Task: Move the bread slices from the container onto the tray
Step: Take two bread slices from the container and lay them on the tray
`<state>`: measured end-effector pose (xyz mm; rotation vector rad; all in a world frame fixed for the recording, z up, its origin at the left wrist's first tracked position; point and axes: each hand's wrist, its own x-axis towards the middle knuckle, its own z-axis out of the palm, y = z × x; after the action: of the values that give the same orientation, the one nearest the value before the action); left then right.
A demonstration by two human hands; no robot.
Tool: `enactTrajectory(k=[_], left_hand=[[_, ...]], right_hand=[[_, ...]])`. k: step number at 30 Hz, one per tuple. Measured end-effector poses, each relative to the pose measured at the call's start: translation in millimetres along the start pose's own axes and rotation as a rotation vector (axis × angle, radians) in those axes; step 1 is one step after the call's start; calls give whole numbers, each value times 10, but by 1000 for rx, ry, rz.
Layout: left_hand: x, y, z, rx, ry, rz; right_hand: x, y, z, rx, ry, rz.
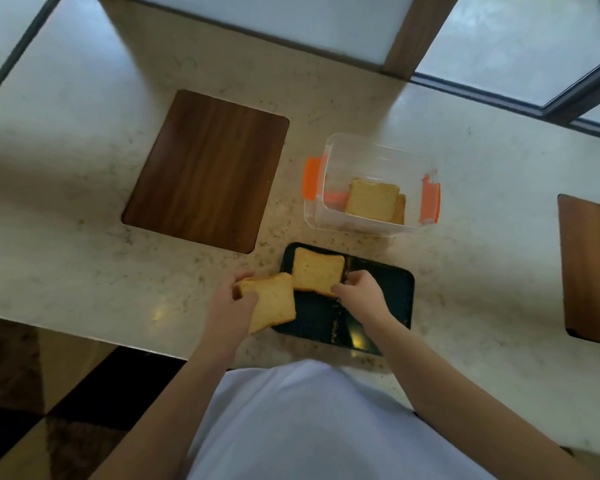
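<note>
A dark rectangular tray (397, 289) lies near the counter's front edge. My left hand (231, 306) grips a bread slice (274, 301) at its left end, with the slice hanging over the tray's left rim. My right hand (359, 292) pinches the near right corner of a second bread slice (316, 271) that lies on the tray's far left part. Behind the tray stands a clear plastic container (333, 157) with orange clips, holding more bread slices (373, 202) stacked at its bottom.
A dark wooden board (205, 171) lies on the pale stone counter (66, 202) to the left of the container. Another wooden board (591, 268) shows at the right edge. The counter's front edge runs just left of my left arm.
</note>
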<state>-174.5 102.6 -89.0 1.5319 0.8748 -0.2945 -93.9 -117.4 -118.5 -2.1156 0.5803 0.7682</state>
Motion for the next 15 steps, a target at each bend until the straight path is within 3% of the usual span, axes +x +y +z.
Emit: enactTrajectory(k=[7, 15], left_hand=[[50, -2, -87, -55, -13, -10], [64, -59, -164, -12, 33, 43]], right_hand=[[0, -90, 171, -219, 40, -146], [30, -233, 236, -291, 37, -130]])
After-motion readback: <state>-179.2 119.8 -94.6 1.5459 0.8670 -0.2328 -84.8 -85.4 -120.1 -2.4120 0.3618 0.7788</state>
